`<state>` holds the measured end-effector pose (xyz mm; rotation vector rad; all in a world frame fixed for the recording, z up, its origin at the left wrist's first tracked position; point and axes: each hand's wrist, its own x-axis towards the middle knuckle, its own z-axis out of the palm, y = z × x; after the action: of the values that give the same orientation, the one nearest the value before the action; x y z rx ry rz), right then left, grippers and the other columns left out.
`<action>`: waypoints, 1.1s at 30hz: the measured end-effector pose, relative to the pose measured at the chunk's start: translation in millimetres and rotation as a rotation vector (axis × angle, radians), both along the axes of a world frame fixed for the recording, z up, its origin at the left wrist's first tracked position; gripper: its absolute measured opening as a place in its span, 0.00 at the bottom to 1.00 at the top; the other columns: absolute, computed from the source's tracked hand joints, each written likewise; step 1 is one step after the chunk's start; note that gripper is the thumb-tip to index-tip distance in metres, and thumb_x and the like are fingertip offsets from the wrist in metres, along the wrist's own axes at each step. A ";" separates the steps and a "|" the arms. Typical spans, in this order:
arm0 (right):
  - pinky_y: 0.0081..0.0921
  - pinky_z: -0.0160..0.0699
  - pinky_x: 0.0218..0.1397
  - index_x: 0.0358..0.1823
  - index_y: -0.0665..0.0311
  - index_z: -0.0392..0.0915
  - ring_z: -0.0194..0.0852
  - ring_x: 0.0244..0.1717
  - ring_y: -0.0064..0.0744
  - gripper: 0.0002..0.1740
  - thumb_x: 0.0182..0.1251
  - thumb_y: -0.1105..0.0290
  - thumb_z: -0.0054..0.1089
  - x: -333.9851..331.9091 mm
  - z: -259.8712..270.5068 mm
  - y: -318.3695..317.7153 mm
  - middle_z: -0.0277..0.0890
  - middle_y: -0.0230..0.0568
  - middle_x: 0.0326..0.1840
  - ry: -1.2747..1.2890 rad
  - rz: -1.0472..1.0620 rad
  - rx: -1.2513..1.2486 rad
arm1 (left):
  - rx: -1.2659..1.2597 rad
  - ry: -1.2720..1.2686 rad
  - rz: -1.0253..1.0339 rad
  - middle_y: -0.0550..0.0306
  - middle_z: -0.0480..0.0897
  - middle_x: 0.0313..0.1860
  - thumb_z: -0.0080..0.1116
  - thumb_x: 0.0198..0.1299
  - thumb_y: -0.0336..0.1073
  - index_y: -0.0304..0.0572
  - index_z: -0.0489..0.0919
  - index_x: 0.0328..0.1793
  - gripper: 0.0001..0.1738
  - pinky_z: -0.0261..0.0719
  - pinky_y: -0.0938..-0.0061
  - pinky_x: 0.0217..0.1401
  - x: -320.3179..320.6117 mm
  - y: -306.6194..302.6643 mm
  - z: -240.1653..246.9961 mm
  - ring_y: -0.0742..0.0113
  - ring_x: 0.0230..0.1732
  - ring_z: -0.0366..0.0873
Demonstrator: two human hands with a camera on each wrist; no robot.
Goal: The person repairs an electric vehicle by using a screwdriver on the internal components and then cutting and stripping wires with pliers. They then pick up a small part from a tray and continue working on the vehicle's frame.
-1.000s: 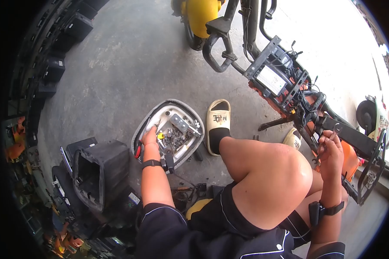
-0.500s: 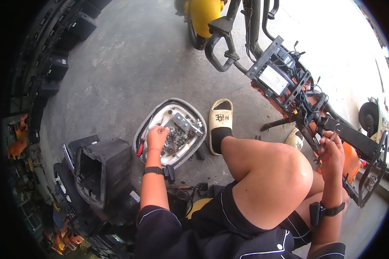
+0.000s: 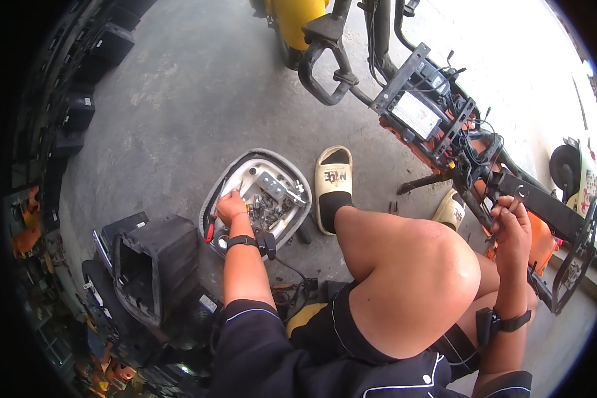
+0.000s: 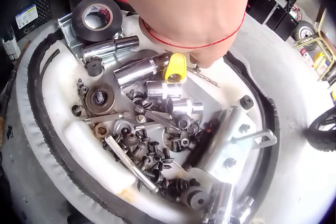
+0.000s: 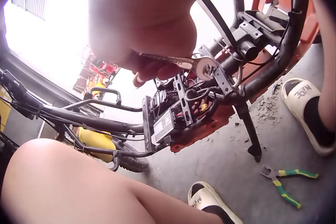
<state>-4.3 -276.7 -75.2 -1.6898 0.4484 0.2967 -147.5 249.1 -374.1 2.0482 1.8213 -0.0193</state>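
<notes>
An upturned white scooter cover (image 3: 282,164) lies on the floor as a tray (image 4: 58,108) of sockets, bolts and screws. My left hand (image 3: 231,204) reaches into it. Its fingertips (image 4: 210,58) are down beside a yellow-capped piece (image 4: 176,67) and a long screw (image 4: 206,75), and the palm hides the grasp. My right hand (image 3: 511,229) grips a metal wrench (image 5: 176,61) whose ring end (image 5: 206,68) sits against the stripped scooter frame (image 3: 544,212). The controller box (image 3: 414,114) and its wiring are mounted on the frame above.
A black plastic tub (image 3: 152,265) stands left of my arm. My feet wear cream sandals (image 3: 331,180). Green-handled pliers (image 5: 283,179) lie on the concrete. A yellow scooter (image 3: 292,20) is parked beyond, and black battery cases (image 3: 79,109) line the left wall. A roll of black tape (image 4: 97,18) lies in the tray.
My left hand moved from the tray's left edge to its middle, then back toward the near left side. The right hand has stayed at the frame with the wrench.
</notes>
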 end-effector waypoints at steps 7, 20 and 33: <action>0.14 0.67 0.40 0.53 0.65 0.78 0.67 0.33 0.18 0.11 0.74 0.73 0.52 1.5 3.7 6.7 0.79 0.33 0.38 -0.001 0.021 0.004 | 0.039 -0.111 -0.109 0.46 0.89 0.38 0.65 0.54 0.48 0.51 0.92 0.42 0.15 0.83 0.59 0.46 -15.2 4.8 -7.3 0.47 0.41 0.87; 0.16 0.67 0.42 0.53 0.65 0.78 0.67 0.33 0.18 0.10 0.75 0.74 0.51 -3.5 7.8 10.5 0.79 0.33 0.38 -0.001 0.071 -0.049 | -0.223 -0.144 -0.632 0.51 0.87 0.30 0.66 0.58 0.46 0.49 0.89 0.44 0.13 0.81 0.63 0.39 -28.0 -31.1 18.2 0.55 0.32 0.85; 0.15 0.67 0.41 0.53 0.65 0.78 0.67 0.33 0.17 0.10 0.75 0.74 0.51 -2.5 6.6 11.1 0.80 0.32 0.38 0.004 0.090 -0.069 | -0.207 0.140 -0.800 0.49 0.88 0.38 0.65 0.58 0.43 0.51 0.87 0.41 0.09 0.82 0.56 0.48 -23.4 -37.1 34.7 0.46 0.44 0.85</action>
<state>-6.8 -265.6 -68.6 -1.7797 0.3900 0.3541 -170.9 212.1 -339.4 2.5091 0.8993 -0.5534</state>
